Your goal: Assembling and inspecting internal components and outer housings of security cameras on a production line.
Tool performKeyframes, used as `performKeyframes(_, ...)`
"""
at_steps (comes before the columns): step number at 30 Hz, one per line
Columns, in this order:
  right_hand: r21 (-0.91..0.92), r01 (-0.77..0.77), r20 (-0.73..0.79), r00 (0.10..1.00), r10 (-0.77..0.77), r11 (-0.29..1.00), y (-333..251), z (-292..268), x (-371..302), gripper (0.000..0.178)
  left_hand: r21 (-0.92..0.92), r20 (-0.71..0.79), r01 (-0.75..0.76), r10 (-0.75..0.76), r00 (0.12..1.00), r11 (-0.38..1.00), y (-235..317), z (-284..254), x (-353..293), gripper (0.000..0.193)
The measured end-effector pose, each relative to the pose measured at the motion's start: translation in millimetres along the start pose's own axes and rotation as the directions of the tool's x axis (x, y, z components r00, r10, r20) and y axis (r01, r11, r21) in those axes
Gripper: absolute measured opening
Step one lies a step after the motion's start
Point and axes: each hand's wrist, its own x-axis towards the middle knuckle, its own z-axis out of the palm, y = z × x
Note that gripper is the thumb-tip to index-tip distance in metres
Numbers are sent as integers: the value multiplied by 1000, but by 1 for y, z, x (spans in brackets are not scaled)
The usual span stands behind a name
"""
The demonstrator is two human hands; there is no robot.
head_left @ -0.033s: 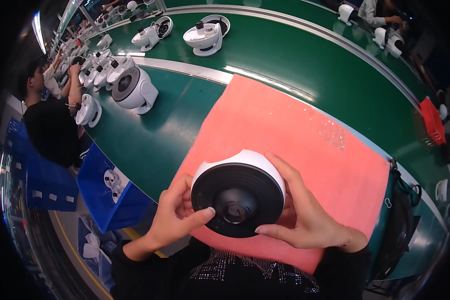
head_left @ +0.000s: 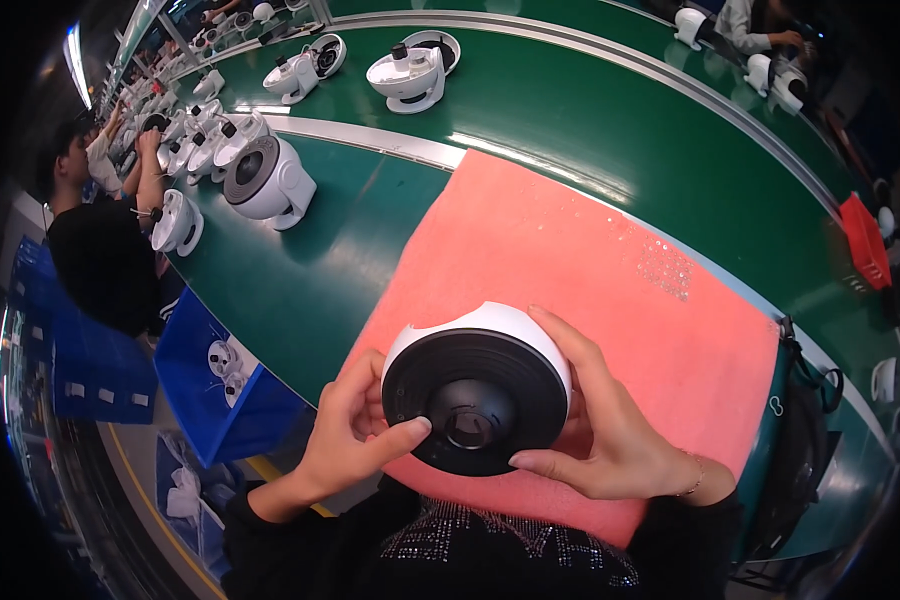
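Between my two hands is a round white-and-black device [head_left: 450,355], its black disc face tilted up toward me. A glossy dome with a lens-like window bulges from the lower middle of that face, and a notch cuts into the white shell's far edge. My left hand [head_left: 355,430] grips its left side, thumb resting on the black face. On the right, my right hand [head_left: 610,425] wraps the white rim, with its thumb at the near lower edge. The fingertips under the device are hidden. A pink cloth [head_left: 570,260] lies spread beneath, with small shiny specks near its far right part.
A finished-looking white unit with a grey face [head_left: 270,180] stands left on the green bench [head_left: 350,220]. Open white units [head_left: 410,75] sit on the farther green surface. A blue bin [head_left: 200,390] is at lower left, a red basket [head_left: 865,245] far right. A co-worker [head_left: 100,240] works at left.
The device tips very slightly in my hands; both hands keep the same hold.
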Motion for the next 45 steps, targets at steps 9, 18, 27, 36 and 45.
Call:
performKeyframes(9, 562, -252, 7, 954, 300, 788, -6, -8, 6, 87, -161, 142, 358, -337, 931, 920, 12, 2, 22, 36)
performKeyframes(18, 621, -374, 72, 902, 425, 689, -2, -31, 5, 63, 91, 192, 421, -431, 882, 902, 25, -2, 31, 38)
performKeyframes(27, -171, -313, -12, 949, 316, 934, -12, -34, 5, 32, 592, 174, -69, -44, 984, 803, 30, 3, 16, 31)
performKeyframes(36, -499, -155, -226, 973, 45, 852, 25, -22, 27, 40, 789, 231, -85, -166, 959, 609, 34, -10, 40, 42)
performKeyframes(45, -581, -139, -157, 986, 57, 802, 32, -29, 40, 43, 806, 201, 7, -285, 937, 592, 37, -11, 43, 48)
